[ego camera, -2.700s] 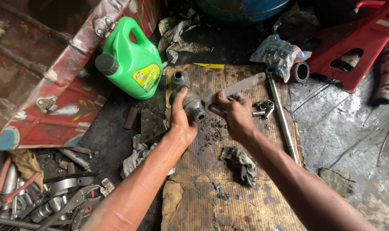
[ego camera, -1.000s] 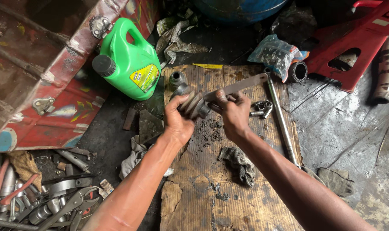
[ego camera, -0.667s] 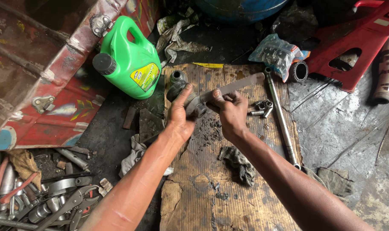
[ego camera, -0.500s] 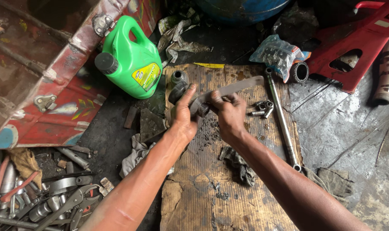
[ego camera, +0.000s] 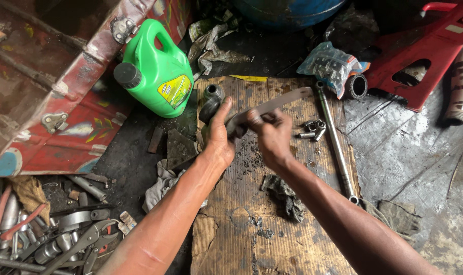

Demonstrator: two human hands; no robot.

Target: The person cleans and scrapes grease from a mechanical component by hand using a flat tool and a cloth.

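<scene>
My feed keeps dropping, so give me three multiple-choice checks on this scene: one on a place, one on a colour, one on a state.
1. Where does the jug lie?
A. left of the cardboard
B. on the red stand
C. among the tools

2. What colour is the jug?
A. blue
B. green
C. white

3. What is the right hand doing?
A. resting flat
B. gripping the flat metal bar
C. holding the rag

Answers: 1 A, it lies off the cardboard's upper left edge. 2 B, its body is bright green. 3 B, the fingers close on the bar's near end.
</scene>
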